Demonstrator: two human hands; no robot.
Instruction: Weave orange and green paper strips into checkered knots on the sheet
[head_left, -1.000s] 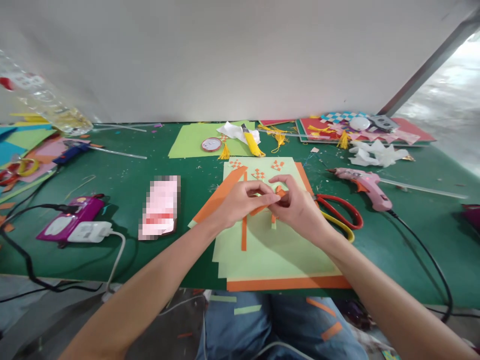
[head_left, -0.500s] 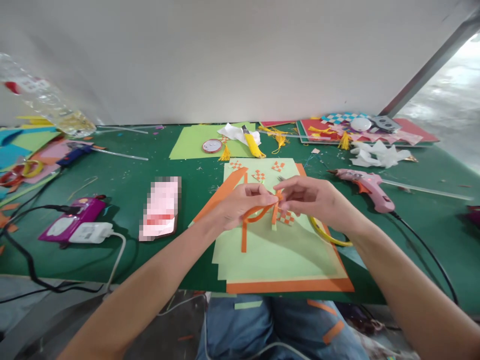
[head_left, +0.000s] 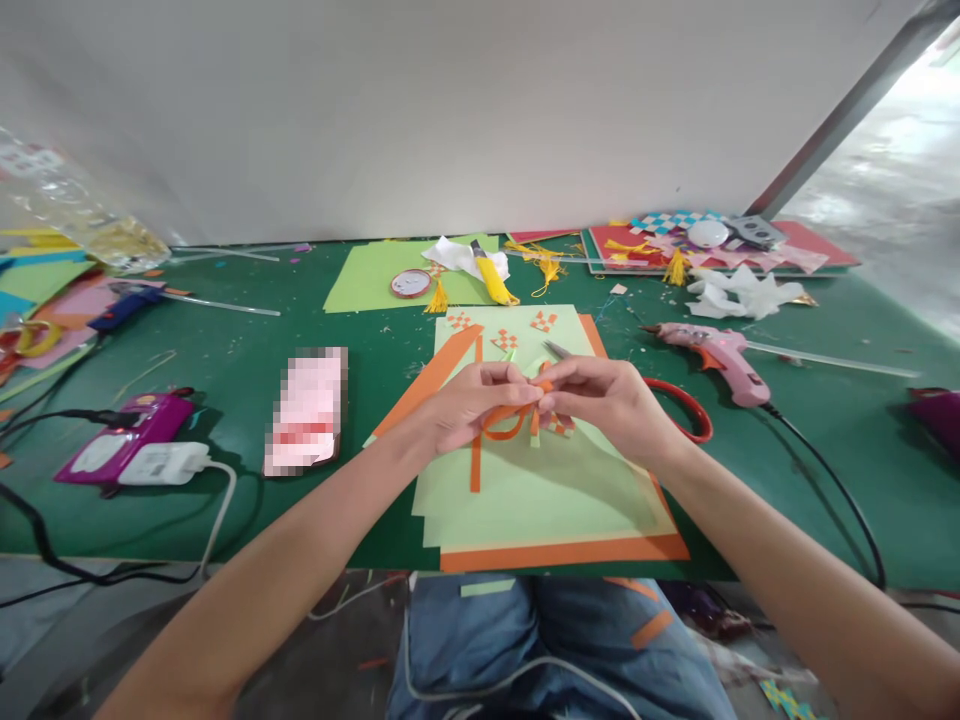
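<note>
My left hand (head_left: 484,402) and my right hand (head_left: 592,398) meet over a stack of pale green paper (head_left: 517,500). Both are closed, pinching an orange paper strip (head_left: 508,434) that curves in a loop below the left fingers. A short strip end hangs beneath the pinch; the folds between my fingertips are hidden. Another orange strip (head_left: 475,465) lies straight on the sheets. Small orange-and-white checked woven pieces (head_left: 505,340) lie beyond my hands, and one more is partly covered under them. Scissors with a red handle (head_left: 701,415) lie beneath my right hand, their tip showing past it.
To the right lies a pink glue gun (head_left: 716,360) with its cord. A phone (head_left: 307,410) and a purple power strip (head_left: 127,430) are on the left. Farther back are a yellow utility knife (head_left: 493,278), tassels, crumpled tissue (head_left: 742,293) and a plastic bottle (head_left: 90,215).
My hands stay pinched on the orange strip, with fingertips slightly closer together. The view has shifted a little, and the scissors' red handle now shows where a yellow one showed before.
</note>
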